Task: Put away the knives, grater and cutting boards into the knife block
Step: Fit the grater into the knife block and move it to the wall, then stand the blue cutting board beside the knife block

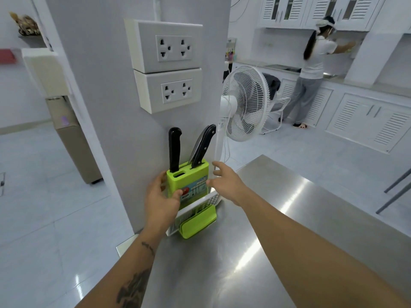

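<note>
Two bare hands frame a lime-green knife block (188,185) that stands upright at the far left corner of a stainless-steel table (289,218), close against a grey wall (100,107). The left hand (161,197) wraps the block's left side, thumb across its labelled front, gripping it. The right hand (224,182) hovers just off the block's right edge, fingers spread and empty, not quite touching as far as the view shows. A black-handled knife (174,148) stands straight up in a top slot; a second knife (203,146), beside what may be a steel blade, leans up and to the right. A white grater (195,207) and a green cutting board (199,223) sit on edge in the rack at the block's front base. The block's long axis runs vertical. Bare tabletop opens to the right and toward the wearer; the table's left edge lies just beside the block, with floor beyond. Any shift looks safest rightward.
</note>
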Demonstrator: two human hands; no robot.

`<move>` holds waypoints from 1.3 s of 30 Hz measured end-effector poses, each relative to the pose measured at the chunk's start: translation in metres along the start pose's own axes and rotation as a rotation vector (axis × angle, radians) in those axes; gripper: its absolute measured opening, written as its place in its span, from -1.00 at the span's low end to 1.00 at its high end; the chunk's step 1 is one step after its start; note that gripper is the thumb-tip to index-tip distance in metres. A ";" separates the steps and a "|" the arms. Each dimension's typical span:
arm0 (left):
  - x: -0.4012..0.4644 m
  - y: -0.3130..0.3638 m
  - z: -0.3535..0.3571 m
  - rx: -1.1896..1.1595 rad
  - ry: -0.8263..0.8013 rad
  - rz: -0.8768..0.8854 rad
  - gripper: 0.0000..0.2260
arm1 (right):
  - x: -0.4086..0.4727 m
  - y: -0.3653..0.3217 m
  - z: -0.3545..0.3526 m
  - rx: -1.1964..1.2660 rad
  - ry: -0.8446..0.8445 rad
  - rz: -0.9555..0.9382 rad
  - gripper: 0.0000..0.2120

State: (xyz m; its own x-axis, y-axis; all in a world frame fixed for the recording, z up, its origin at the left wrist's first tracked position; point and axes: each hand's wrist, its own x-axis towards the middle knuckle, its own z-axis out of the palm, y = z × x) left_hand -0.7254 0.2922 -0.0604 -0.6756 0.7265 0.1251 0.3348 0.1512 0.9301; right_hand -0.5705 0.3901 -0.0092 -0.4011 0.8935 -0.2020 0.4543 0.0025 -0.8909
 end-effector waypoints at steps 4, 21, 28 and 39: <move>-0.025 0.013 -0.008 -0.031 0.075 0.045 -0.72 | -0.030 0.007 -0.025 0.014 0.041 -0.005 -0.38; -0.198 0.111 0.104 -0.150 -0.567 0.075 -0.86 | -0.270 0.120 -0.171 -0.001 0.355 0.183 -0.50; -0.336 0.151 0.152 -0.136 -0.854 0.109 -0.82 | -0.415 0.185 -0.230 0.023 0.537 0.288 -0.49; -0.546 0.194 0.205 -0.139 -1.190 0.184 -0.82 | -0.640 0.262 -0.276 -0.008 0.810 0.469 -0.51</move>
State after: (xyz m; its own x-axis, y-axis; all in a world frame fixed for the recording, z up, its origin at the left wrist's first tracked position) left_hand -0.1570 0.0627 -0.0190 0.4258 0.9023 -0.0682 0.2392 -0.0395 0.9702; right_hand 0.0254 -0.0573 -0.0011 0.4995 0.8447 -0.1920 0.4361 -0.4368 -0.7868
